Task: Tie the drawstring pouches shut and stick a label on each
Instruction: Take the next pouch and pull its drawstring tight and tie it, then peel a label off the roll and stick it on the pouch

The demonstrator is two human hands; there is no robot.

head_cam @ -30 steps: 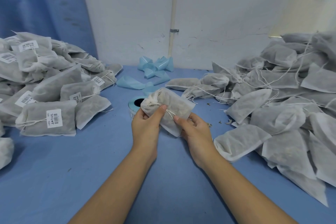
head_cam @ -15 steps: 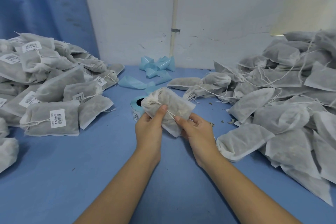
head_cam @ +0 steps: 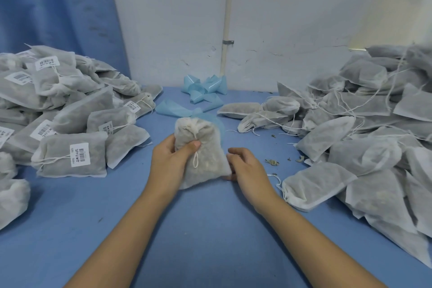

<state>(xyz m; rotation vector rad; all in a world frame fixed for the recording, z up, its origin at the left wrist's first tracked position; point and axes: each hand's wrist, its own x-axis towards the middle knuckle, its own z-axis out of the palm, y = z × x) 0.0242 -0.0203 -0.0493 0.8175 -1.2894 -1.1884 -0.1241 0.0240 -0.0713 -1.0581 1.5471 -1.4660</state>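
Note:
A white mesh drawstring pouch stands upright at the table's middle, its gathered neck at the top and a knotted string end hanging down its front. My left hand grips it from the left, thumb pressed across the front below the neck. My right hand touches the pouch's lower right edge with curled fingers. The pouch hides the blue label roll behind it, apart from a sliver of blue.
A heap of labelled, tied pouches fills the left side. Unlabelled pouches with loose strings pile up on the right. Curled blue backing strips lie by the back wall. Dry crumbs dot the blue table.
The pouch turned from lying tilted across both hands to standing upright. My right hand let go of the string and dropped to the pouch's lower right edge.

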